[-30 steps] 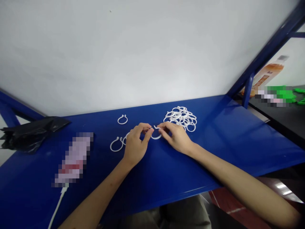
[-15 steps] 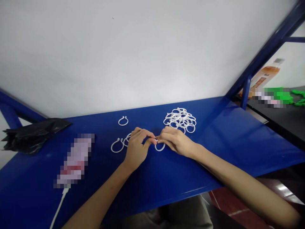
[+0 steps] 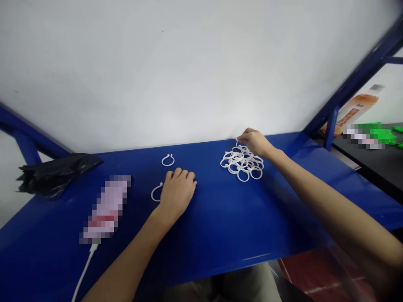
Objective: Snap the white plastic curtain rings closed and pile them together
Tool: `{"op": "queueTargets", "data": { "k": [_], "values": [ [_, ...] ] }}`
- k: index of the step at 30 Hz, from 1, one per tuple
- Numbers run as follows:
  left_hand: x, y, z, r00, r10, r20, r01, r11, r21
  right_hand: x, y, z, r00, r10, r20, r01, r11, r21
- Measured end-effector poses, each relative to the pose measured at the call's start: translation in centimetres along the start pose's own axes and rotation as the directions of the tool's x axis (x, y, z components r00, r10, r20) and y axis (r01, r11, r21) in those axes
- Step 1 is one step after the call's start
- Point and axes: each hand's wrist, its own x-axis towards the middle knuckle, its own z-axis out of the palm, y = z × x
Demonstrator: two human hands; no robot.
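My right hand (image 3: 253, 140) is at the back of a pile of white plastic rings (image 3: 243, 176), its thumb and fingertips pinched on one white ring (image 3: 237, 142) at the pile's far edge. To the left, my left hand (image 3: 179, 188) lies palm down with its fingers stretched over the blue surface, covering part of another white ring (image 3: 155, 193). Whatever else is under that palm is hidden. Beyond its fingers lies a single open ring (image 3: 168, 160) with small knobs at its gap.
The blue shelf (image 3: 220, 235) backs onto a white wall (image 3: 201, 75). On the left are a black plastic bag (image 3: 59, 172) and a blurred-out pinkish device (image 3: 105, 209) with a white cable (image 3: 82, 272). A bottle (image 3: 355, 110) stands at right, beyond a blue post (image 3: 331, 128).
My hands have parted from the ring between them. The right one has moved up and right to the pile; the left one has shifted slightly left and flattened over the rings there.
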Motion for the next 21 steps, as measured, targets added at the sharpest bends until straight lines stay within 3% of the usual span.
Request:
{"op": "queueTargets", "data": {
  "k": [6, 11, 17, 21],
  "values": [
    [0.3, 1.8, 0.0, 0.972, 0.229, 0.054, -0.218, 0.962, -0.164, 1.0, 0.0, 1.5, 0.982, 0.096, 0.166, -0.092, 0.995, -0.027],
    [0.3, 2.1, -1.1, 0.963, 0.255, 0.090, -0.230, 0.947, -0.224, 0.5, 0.2, 2.0, 0.981, 0.018, 0.192, -0.015, 1.000, -0.019],
    [0.2, 1.0, -1.9, 0.972, 0.181, 0.151, -0.141, 0.961, -0.240, 0.1, 0.3, 1.1, 0.998, -0.048, 0.048, 0.053, 0.994, -0.098],
    [0.3, 0.9, -1.3, 0.969, 0.178, 0.170, -0.131, 0.957, -0.258, -1.6, -3.1, -0.4, 0.984, -0.086, -0.154, 0.072, 0.993, -0.093]
  ]
}}
